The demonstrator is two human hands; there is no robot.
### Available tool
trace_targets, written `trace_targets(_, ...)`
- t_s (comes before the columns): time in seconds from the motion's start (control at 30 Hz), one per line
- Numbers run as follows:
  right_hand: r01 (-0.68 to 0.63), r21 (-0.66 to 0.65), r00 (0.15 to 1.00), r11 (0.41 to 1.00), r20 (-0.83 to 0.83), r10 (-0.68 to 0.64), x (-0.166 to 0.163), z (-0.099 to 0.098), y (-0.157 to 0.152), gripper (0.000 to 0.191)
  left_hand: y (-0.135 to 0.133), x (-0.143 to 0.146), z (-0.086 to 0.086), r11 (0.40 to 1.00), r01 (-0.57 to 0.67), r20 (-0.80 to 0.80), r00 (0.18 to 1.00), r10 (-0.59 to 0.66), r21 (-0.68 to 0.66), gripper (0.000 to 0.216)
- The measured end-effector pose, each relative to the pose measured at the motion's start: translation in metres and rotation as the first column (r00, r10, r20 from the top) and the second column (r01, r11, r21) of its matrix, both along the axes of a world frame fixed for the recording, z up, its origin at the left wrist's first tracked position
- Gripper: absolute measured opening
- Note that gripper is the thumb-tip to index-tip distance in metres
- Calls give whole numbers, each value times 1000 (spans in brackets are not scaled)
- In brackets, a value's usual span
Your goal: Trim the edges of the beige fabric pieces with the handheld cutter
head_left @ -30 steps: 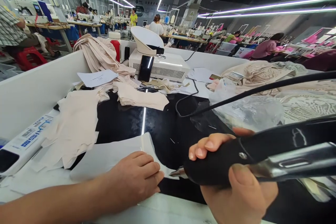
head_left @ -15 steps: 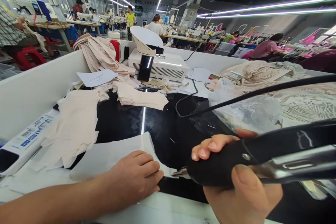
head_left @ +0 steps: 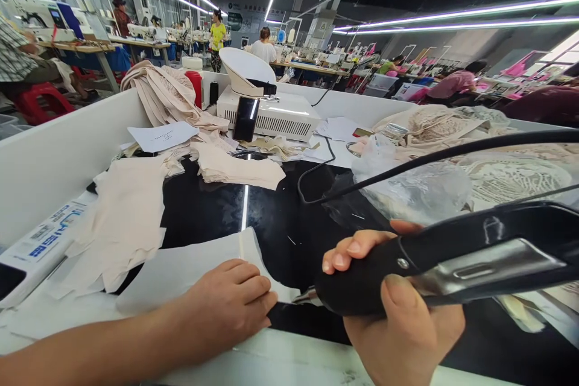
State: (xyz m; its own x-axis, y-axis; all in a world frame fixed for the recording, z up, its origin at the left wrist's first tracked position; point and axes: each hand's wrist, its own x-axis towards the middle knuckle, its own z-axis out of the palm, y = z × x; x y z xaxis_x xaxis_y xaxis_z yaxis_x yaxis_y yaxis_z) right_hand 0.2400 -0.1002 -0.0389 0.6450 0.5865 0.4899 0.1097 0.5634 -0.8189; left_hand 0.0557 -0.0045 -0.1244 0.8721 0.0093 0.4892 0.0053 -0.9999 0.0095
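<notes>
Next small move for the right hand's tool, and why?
Probably ease the black tool in the right hand leftward onto the white sheet: its metal tip sits at the sheet's edge, right beside the left hand pinning it flat.

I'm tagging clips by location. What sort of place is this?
Most likely a garment factory floor: sewing machines in rows behind, stacks of beige fabric pieces on the bench, and the right hand gripping a corded black tool beside a white sheet under the left hand.
</notes>
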Motion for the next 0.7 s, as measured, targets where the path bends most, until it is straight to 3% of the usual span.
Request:
trace_targets(0.4,-6,37,1000,999,-13,6,-4,-1,4,40,0,0,1,1000,8,4,1000,-8,-12,13)
trace_targets(0.57,29,88,1000,996,-2,-29,-2,-4,7,41,5,-3,9,989,50,75,996,-39,-142,17)
trace_targets(0.7,64,90,998,994,13,-65,10,-7,12,39,20,-8,15,982,10,107,994,11,-190,24)
